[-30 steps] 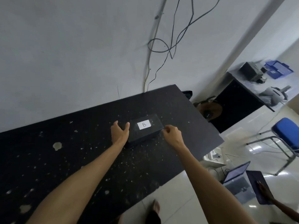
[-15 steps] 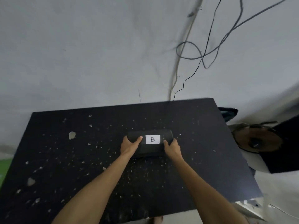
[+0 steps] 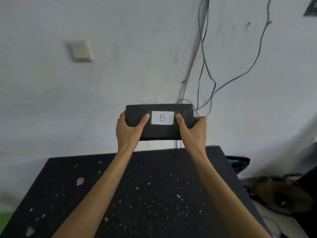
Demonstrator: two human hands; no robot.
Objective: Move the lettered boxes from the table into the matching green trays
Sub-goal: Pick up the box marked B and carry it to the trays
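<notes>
A black box (image 3: 161, 130) with a white label reading "B" is held up in the air, above the far edge of the black speckled table (image 3: 147, 189). My left hand (image 3: 127, 130) grips its left end, thumb on top. My right hand (image 3: 193, 131) grips its right end the same way. A sliver of green (image 3: 5, 218) shows at the left edge, below the table; I cannot tell whether it is a tray.
A grey wall stands right behind the table, with a light switch (image 3: 81, 51) at upper left and loose cables (image 3: 205, 69) hanging at the right. A dark round object (image 3: 281, 194) lies on the floor to the right of the table.
Both hands closed on the B box while it lay on the table and have lifted it clear of the table, up in front of the wall. The camera view tilted upward.
</notes>
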